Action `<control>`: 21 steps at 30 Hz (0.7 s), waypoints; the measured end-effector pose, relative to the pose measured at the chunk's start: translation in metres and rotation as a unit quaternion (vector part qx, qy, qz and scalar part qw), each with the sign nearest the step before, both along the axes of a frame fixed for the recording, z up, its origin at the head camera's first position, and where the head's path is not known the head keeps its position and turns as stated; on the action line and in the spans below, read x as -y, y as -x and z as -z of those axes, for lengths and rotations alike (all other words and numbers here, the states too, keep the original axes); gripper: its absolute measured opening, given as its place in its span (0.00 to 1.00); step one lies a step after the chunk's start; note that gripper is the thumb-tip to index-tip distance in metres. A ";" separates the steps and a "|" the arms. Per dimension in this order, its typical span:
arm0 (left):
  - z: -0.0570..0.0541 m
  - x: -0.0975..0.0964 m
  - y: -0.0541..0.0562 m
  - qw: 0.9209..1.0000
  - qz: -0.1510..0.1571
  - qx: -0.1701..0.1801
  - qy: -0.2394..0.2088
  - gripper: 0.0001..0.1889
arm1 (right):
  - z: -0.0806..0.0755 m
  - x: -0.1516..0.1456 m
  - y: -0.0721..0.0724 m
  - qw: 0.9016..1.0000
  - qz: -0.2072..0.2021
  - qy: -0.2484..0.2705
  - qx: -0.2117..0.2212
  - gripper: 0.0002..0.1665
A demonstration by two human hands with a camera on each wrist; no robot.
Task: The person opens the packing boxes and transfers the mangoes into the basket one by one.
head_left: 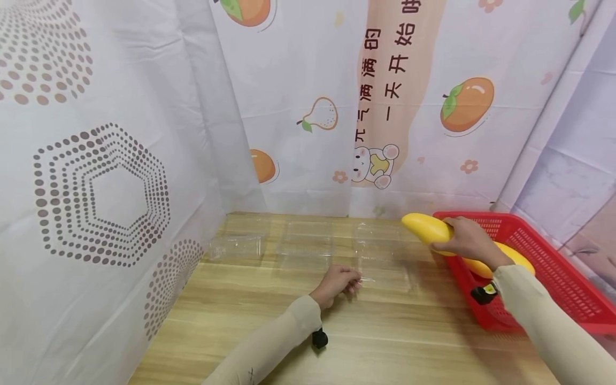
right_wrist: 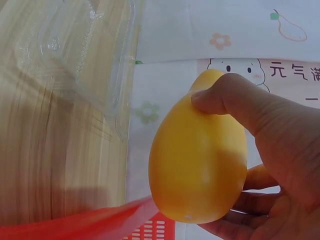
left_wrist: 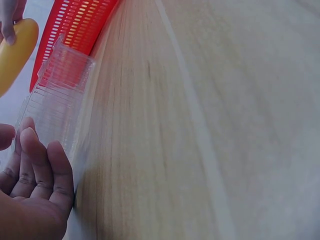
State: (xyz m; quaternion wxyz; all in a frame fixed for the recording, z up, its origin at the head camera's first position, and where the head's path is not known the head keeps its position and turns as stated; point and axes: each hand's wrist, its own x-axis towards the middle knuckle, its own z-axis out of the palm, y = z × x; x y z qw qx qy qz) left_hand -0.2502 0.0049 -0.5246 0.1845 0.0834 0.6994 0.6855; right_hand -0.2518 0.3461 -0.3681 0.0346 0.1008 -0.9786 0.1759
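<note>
A yellow mango (head_left: 428, 229) is gripped in my right hand (head_left: 467, 240) above the left rim of the red basket. In the right wrist view the thumb lies over the mango (right_wrist: 197, 155), the fingers on its far side. Another yellow mango (head_left: 512, 256) lies in the basket (head_left: 553, 251), partly hidden by my wrist. My left hand (head_left: 337, 283) is at the near left edge of the rightmost clear plastic box (head_left: 385, 275), pinching that edge between thumb and fingers. In the left wrist view the box (left_wrist: 55, 105) stretches from the fingertips toward the basket.
Two more clear plastic boxes, a middle one (head_left: 305, 246) and a left one (head_left: 238, 247), stand in the same row at the back of the wooden table (head_left: 375, 342). Printed curtains (head_left: 289, 107) enclose the back and sides.
</note>
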 end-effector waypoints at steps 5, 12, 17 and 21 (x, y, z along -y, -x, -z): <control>-0.001 0.000 -0.001 1.000 0.002 0.001 0.000 0.12 | 0.001 -0.008 -0.004 1.000 0.000 0.000 -0.016 0.34; -0.003 0.000 -0.002 1.000 0.002 -0.001 0.005 0.12 | 0.002 -0.020 -0.010 1.000 0.001 0.012 -0.022 0.30; -0.004 0.000 -0.002 1.000 0.003 -0.001 0.004 0.11 | 0.001 -0.028 -0.014 1.000 0.008 0.016 -0.024 0.28; -0.003 -0.001 -0.002 1.000 0.002 -0.005 0.004 0.11 | 0.001 -0.037 -0.016 1.000 0.010 0.012 -0.025 0.32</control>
